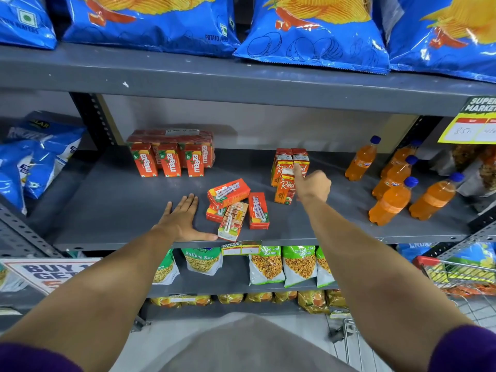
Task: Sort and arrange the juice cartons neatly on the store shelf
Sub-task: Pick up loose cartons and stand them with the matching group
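On the grey middle shelf stand three upright red Maaza cartons in front of a wrapped Maaza pack. Several cartons lie flat in a loose pile near the shelf's front edge. Three Real cartons stand at centre right; my right hand is closed around the front Real carton, its index finger touching the carton behind. My left hand rests flat and open on the shelf, just left of the pile, thumb near the lowest carton.
Orange soda bottles stand at the right of the same shelf. Blue chip bags fill the shelf above, more blue bags sit at left. Snack packets hang below. A shopping cart is at lower right.
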